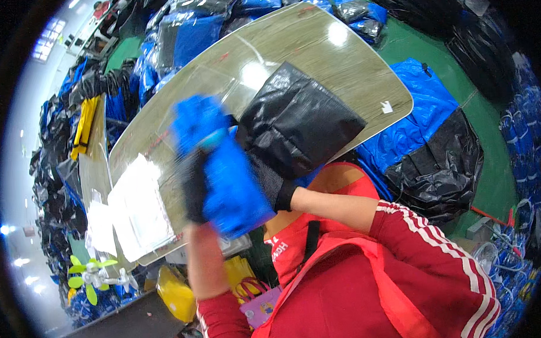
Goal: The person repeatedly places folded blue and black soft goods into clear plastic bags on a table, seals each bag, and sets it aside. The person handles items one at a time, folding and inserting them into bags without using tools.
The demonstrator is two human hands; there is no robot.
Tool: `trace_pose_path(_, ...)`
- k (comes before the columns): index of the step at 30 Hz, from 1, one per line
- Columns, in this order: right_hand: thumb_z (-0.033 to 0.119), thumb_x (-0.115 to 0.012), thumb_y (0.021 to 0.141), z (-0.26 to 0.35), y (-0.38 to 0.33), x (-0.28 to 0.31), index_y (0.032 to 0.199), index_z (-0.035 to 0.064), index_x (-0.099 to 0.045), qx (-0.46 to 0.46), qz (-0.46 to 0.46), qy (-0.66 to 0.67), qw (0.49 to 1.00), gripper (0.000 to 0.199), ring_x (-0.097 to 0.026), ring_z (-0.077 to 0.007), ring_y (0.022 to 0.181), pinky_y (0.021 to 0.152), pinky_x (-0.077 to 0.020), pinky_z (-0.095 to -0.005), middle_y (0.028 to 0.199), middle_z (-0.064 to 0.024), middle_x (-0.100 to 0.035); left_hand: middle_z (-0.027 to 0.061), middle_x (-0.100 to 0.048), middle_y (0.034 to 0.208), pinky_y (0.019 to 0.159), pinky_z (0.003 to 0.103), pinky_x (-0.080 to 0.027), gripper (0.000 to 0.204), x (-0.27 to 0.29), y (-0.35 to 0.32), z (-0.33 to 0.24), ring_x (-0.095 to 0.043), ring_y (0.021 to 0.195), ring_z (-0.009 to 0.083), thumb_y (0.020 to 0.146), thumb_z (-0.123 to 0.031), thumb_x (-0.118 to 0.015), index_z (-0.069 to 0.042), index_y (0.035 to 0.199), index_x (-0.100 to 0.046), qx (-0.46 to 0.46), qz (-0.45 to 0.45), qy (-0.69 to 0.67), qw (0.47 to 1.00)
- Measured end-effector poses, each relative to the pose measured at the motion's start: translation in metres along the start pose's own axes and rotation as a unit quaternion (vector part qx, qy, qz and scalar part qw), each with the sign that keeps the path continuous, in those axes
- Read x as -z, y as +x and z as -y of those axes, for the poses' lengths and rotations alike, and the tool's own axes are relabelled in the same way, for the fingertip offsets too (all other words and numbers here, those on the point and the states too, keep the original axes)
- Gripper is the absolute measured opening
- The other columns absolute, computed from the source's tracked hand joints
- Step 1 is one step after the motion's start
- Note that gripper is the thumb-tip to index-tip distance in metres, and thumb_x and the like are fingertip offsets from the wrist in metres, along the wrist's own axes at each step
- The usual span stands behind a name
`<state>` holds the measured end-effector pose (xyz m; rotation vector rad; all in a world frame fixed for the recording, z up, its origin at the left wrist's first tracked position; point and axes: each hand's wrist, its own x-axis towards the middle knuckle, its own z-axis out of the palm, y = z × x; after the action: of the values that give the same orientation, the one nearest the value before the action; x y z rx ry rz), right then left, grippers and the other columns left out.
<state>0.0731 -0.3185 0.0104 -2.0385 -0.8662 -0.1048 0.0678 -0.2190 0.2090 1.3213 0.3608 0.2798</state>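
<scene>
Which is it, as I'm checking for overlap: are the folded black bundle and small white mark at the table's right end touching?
Apart. The head view shows bare tabletop between the folded black bundle and the small white mark.

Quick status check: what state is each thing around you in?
Blue bundle: bunched, blurred
Black package: folded, creased
Left hand: gloved, blurred, at the blue bundle; grip unclear
Right hand: gloved, at the black package; grip unclear
White sheets: piled
Tabletop: partly covered
Blue-and-black bag: rumpled
Green-bladed fan: apparently still
</scene>
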Motion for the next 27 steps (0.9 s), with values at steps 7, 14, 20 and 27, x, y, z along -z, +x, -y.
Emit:
trace_pose_path(7,0.023,-0.046,0.092,-0.039,-0.056,-0.037,0.126,0.0036,-0.05,-0.035,0.079,0.104,0.991,0.039,-0.048,-0.0337,0.116,0.104,-0.0323,-0.0419,0.13,-0.0216,-0.05,0.024,-0.062,0.087,0.072,0.045,-0.048,0.044,-0.159,0.094,0.157,-0.061,0.081,0.0423,0.084,-0.036,-0.063,0.002,0.104,-0.053,-0.16,-0.011,0.408,0.899)
trace_pose_path(14,0.023,-0.053,0.087,0.0,-0.051,0.137,0.121,0.0082,-0.055,0.081,0.153,0.071,0.982,0.037,-0.06,-0.0335,0.101,0.096,-0.0439,-0.0402,0.126,-0.0224,-0.055,0.0256,-0.062,0.092,0.064,0.046,-0.048,0.037,-0.125,0.099,0.19,-0.063,0.077,0.0386,0.1,-0.027,-0.038,0.002,0.119,-0.05,-0.28,0.076,0.439,0.85)
trace_pose_path(20,0.045,-0.054,0.084,0.003,0.024,0.242,0.12,0.0104,-0.056,0.018,0.207,-0.149,0.967,0.05,-0.054,-0.0386,0.108,0.094,-0.0406,-0.0492,0.117,-0.0196,-0.058,0.0178,-0.06,0.098,0.068,0.037,-0.04,0.044,-0.134,0.068,0.167,-0.056,0.085,0.0255,0.097,-0.027,-0.046,-0.006,0.136,-0.044,-0.153,0.135,0.262,0.943)
trace_pose_path(27,0.066,-0.051,0.078,-0.074,-0.012,0.198,0.143,0.0019,-0.028,-0.076,0.012,-0.299,0.951,0.094,-0.029,-0.0465,0.132,0.104,-0.023,-0.0612,0.148,-0.0225,-0.027,0.0183,-0.039,0.143,0.108,0.048,-0.028,0.052,-0.081,0.078,0.113,-0.037,0.13,0.0398,0.085,-0.042,-0.056,-0.02,0.131,-0.052,-0.37,0.089,0.711,0.591)
